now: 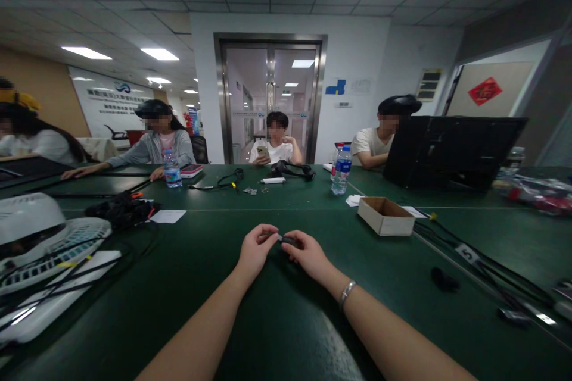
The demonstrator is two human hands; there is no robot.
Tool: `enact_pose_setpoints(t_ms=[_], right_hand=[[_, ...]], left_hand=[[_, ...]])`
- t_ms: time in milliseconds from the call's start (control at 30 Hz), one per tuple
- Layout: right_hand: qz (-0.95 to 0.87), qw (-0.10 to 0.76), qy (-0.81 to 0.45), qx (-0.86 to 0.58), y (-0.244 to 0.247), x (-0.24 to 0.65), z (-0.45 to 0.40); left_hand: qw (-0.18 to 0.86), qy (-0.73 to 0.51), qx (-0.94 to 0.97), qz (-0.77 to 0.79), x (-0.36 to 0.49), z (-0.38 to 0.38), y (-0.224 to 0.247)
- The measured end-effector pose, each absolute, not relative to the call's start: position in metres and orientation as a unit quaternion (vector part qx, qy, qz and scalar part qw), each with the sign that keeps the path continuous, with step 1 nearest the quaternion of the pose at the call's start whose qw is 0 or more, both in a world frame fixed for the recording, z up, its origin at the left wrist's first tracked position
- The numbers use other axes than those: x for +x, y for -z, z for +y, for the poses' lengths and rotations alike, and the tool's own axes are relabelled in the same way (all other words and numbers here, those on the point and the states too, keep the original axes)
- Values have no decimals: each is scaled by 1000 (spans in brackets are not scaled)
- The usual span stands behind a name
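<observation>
Over the middle of the green table, my two hands nearly meet at their fingertips. My right hand is closed round a small dark object, which is too small to name. A short, light-coloured tip juts from its left end. My left hand pinches at this tip with thumb and forefinger. A silver bracelet is on my right wrist.
An open cardboard box stands right of my hands, with cables beyond it. Bottles and a black headset are farther back. At left lie a white helmet and black cables. Several people sit round the table.
</observation>
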State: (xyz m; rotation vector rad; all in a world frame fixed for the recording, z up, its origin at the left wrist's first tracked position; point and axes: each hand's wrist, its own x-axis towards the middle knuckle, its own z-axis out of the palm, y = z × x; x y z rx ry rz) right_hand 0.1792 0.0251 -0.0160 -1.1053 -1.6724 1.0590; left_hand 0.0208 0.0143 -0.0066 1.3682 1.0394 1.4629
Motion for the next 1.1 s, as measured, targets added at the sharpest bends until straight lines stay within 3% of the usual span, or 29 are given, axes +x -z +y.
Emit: enact_pose_setpoints(t_ms=[1100], right_hand=[[-668, 406, -432, -450, 0, 179, 14]], left_hand=[[422, -558, 549, 456, 21, 17, 10]])
